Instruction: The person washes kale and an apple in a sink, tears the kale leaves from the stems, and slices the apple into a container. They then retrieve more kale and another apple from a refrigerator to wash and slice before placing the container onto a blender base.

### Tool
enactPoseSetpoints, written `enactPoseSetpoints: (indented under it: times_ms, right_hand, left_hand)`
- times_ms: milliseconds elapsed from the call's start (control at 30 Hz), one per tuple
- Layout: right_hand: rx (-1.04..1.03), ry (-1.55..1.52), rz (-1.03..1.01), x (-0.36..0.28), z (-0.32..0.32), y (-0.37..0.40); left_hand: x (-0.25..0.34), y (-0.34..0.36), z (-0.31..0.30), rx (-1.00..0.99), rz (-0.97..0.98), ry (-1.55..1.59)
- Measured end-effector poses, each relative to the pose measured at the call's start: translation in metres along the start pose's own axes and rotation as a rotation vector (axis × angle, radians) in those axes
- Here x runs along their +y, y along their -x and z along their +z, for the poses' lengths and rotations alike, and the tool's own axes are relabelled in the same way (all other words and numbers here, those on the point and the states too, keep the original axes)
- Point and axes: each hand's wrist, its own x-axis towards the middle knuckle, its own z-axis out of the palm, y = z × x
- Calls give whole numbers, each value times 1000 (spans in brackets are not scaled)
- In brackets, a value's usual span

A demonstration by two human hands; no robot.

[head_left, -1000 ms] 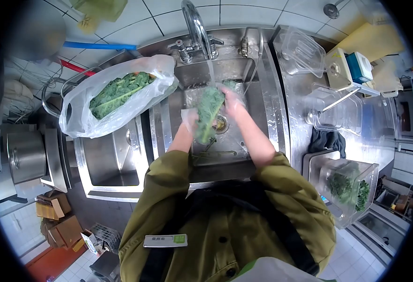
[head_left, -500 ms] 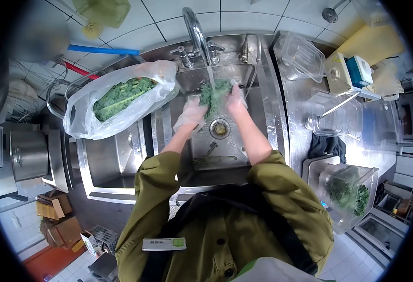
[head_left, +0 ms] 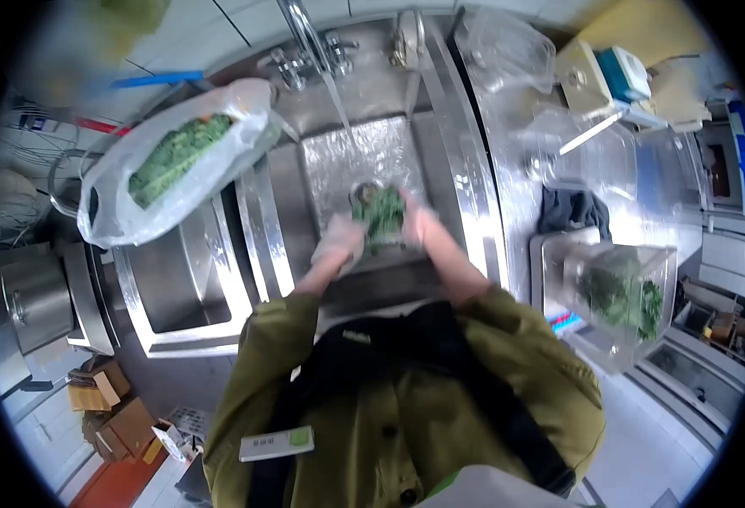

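Observation:
A bunch of curly kale [head_left: 382, 212] is held over the near part of the sink [head_left: 364, 157], close to the drain. My left hand [head_left: 339, 240], in a clear plastic glove, grips its left side. On the opposite side my right hand [head_left: 419, 222], gloved too, is closed on the same bunch. Both hands are blurred, so single fingers are hard to make out. Water runs from the faucet [head_left: 303, 34] into the sink beyond the kale, and the sink floor is wet and shiny.
Left of the sink, a white plastic bag [head_left: 105, 199] with kale leaves lies over a second basin [head_left: 182, 279]. On the right counter are clear containers [head_left: 508, 51], a dark cloth [head_left: 574, 210] and a clear bin [head_left: 618, 347] holding more kale.
Both hands have drawn the kale from under the water stream toward my body, now near the drain. The camera view has tilted, shifting the surroundings up and left.

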Motion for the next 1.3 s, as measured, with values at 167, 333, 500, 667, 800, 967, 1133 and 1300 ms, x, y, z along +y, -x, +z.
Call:
enactPoseSetpoints:
  times_ms: [167,333,500,667,800,967,1133,1300]
  right_hand:
    - [372,918,-651,-88,42,66]
    - [155,1028,-765,-100,68,80]
    - [141,593,-944,-120,55,34]
    - [-26,179,-739,-143,96,65]
    - [96,373,-872,-164,86,53]
    - [-88,556,-780,-184,101,92]
    - [-201,1051,-639,-194,130,113]
    - [423,1611,-1352,-197,120,51]
  left_hand:
    - [44,-26,10,400,158,-134]
    - [101,-61,-15,161,-246,548]
    - [62,-91,26,298,4,174]
    - [64,-85,-3,159,340,-127]
    - [81,-78,-32,48,111,462]
    - [18,-104,-3,441,463,-667]
    - [14,-87,-15,363,474,-135]
    - [57,-72,-21,541,125,292]
